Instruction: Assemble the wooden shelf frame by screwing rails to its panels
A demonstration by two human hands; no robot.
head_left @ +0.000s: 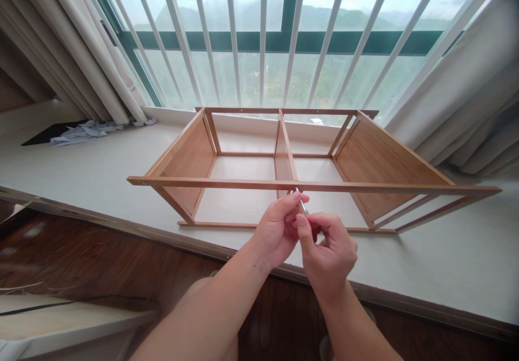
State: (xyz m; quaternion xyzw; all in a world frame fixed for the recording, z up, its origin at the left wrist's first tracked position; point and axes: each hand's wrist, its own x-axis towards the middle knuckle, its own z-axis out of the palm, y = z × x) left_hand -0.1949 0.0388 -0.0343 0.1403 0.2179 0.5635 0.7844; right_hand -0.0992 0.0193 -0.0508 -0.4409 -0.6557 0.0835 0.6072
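A wooden shelf frame [227, 184] lies on its side on a wide white window ledge [101, 172], with its front rail running across the middle of the view. My left hand [275, 228] and my right hand [328, 250] meet just below that rail. Both pinch a thin metal tool [300, 201], its tip pointing up at the rail where the middle divider [284, 155] joins. The fingers of both hands are closed around the tool; its handle is hidden in my right hand.
Barred window [263, 37] behind the frame, with curtains at left [81, 53] and right [466, 96]. Crumpled papers [87, 132] and a dark flat sheet [48, 132] lie at the ledge's far left. Dark wood floor [101, 263] below; a pale board [73, 318] at bottom left.
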